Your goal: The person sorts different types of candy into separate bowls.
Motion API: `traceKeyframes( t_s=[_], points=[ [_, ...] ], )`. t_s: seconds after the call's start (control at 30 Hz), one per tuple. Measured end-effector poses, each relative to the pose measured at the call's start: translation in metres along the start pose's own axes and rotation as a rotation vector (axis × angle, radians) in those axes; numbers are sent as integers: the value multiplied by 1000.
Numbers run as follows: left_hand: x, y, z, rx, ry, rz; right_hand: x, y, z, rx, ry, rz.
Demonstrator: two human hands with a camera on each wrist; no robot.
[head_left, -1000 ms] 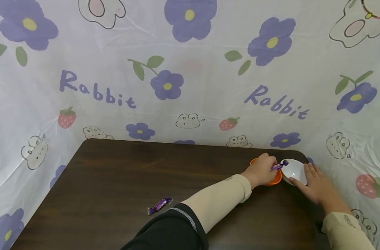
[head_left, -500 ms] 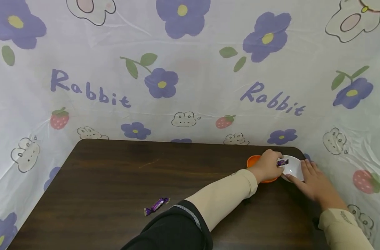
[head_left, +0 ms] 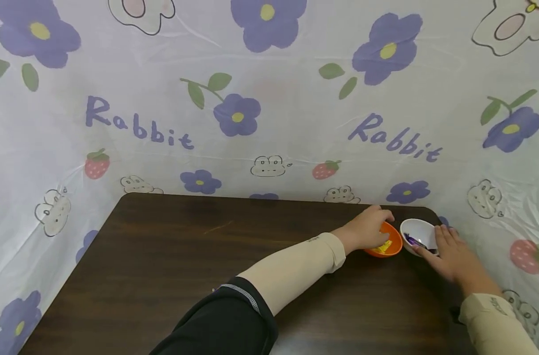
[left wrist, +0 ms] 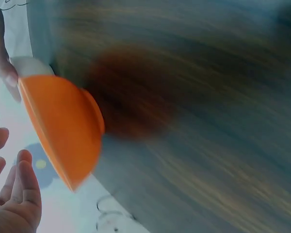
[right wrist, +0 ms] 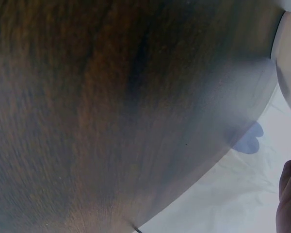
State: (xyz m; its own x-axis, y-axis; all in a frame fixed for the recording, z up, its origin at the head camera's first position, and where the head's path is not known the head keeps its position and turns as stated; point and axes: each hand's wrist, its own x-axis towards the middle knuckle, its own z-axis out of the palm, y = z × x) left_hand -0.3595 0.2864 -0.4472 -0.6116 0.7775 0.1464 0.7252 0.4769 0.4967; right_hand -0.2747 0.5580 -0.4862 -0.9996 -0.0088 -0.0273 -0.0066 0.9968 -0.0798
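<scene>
My left hand (head_left: 368, 229) is over the orange bowl (head_left: 395, 242), its thumb and fingers spread apart with nothing between them. Inside that bowl lie bright yellow pieces (head_left: 385, 246); the hand hides part of them. In the left wrist view the fingers are loosely extended beside the bowl's rim. A purple wrapped candy (head_left: 413, 241) lies in the white bowl (head_left: 417, 223), right beside the orange one. My right hand (head_left: 451, 259) rests against the white bowl's right and near rim, fingers straight and thumb spread along the near side.
Both bowls stand at the far right corner of the dark wooden table (head_left: 162, 256). A printed cloth (head_left: 287, 123) hangs behind and beside the table. The left sleeve (head_left: 220, 315) crosses the near middle and almost wholly covers another candy.
My left hand carried the purple candy from the orange bowl to the white bowl, let it go there, and moved back left over the orange bowl. The right hand stayed at the white bowl.
</scene>
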Motion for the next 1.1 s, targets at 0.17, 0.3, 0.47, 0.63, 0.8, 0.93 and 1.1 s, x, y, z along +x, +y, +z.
traceKeyframes(
  t_s=[0.17,0.3,0.47,0.63,0.8,0.93,1.1],
  points=[
    [-22,-21,-13,5,7,32,1,2,3,0,-22,0],
    [-47,-39,-29,-12,7,78,4,4,3,5,-13,-7],
    [-90,-55,-45,-51,-31,96,5,4,-2,-2,-16,-14],
    [-146,-57,-57,-51,-93,108,0,-1,-3,-14,-17,-21],
    [-198,-60,-67,-48,-112,98,0,-2,-3,0,-34,-21],
    [-230,-62,-77,-55,-139,40,1,1,-1,8,-39,-13],
    [-270,-66,-86,-67,-166,-17,1,2,1,22,-42,-6]
  ],
)
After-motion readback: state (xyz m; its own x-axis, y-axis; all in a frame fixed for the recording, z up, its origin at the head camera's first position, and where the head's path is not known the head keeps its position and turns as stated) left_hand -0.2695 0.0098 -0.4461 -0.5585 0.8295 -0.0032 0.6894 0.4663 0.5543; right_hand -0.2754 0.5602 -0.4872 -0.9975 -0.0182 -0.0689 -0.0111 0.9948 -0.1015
